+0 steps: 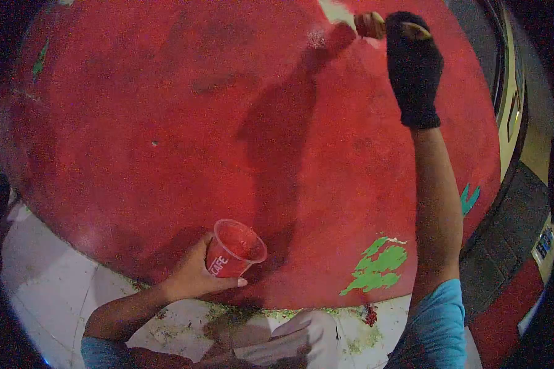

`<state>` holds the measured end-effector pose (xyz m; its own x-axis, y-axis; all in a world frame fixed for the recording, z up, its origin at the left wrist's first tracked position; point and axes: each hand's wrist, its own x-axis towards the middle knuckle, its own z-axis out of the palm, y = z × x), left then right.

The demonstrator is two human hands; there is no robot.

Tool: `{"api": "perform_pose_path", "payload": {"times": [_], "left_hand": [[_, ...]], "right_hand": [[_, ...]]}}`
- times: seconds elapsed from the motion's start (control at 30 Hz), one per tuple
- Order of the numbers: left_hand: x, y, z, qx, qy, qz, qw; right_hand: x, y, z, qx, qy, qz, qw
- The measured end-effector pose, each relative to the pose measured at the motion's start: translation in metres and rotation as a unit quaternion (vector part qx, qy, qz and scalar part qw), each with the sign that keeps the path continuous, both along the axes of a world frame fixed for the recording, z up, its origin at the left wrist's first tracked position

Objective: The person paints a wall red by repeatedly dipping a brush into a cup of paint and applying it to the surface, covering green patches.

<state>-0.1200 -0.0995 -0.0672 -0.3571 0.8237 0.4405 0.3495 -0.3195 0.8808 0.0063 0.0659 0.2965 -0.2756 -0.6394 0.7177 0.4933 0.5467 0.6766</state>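
My left hand point(200, 273) is wrapped round a clear plastic cup point(235, 246) with white lettering on its side. Red paint coats the inside of the cup, which tilts slightly above the lower edge of the red surface. My right hand point(412, 58), in a black glove, reaches far forward at the upper right. It is closed on what looks like a paintbrush point(369, 26), small and dim in this view. The brush is close to the large red painted surface point(197, 135), near a pale patch point(338, 11) at the top. My arm casts a long shadow across the red.
Green paint patches point(378, 265) mark the lower right of the red surface, with a teal mark point(469, 198) at its right edge. Pale tiles point(49, 264) with bits of moss border the bottom. Dark paving point(505, 240) curves along the right.
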Motion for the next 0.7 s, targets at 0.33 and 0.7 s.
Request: {"api": "perform_pose_path", "payload": {"times": [0.33,0.7], "left_hand": [[-0.006,0.013,-0.014,0.002,0.014,-0.013,1.0],[-0.011,0.01,-0.012,-0.015,-0.021,-0.026,0.999]], "right_hand": [[-0.027,-0.002,-0.017,-0.077,-0.123,0.073,0.987],[-0.003,-0.001,-0.021,-0.299,-0.166,0.184,0.921]]}}
